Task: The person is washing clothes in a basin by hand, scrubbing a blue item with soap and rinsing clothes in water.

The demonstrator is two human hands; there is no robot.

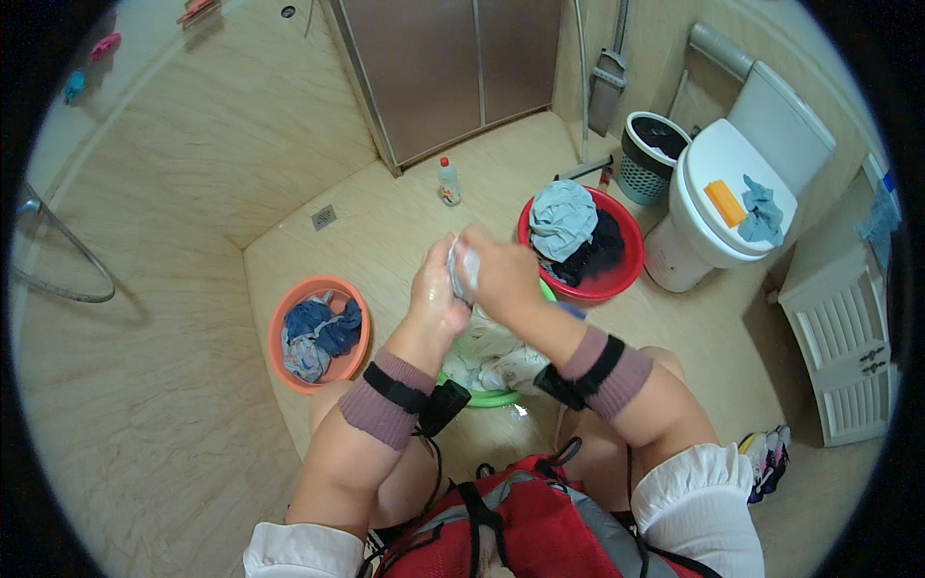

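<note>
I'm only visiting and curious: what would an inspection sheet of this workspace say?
Surface: beige floor, shiny patch beside the green basin.
Things in use: white cloth above the green basin of pale fabric; red basin and orange basin also hold fabric.
Clutter: red-capped bottle on the floor; orange block and blue cloth on the toilet lid.
Grips: bare right grip, blurred, holds the white cloth against the left grip; fingers partly hidden.
Cables: thin black cords near the red bag.
Surroundings: toilet, bin, louvred cabinet, shower hose.
</note>
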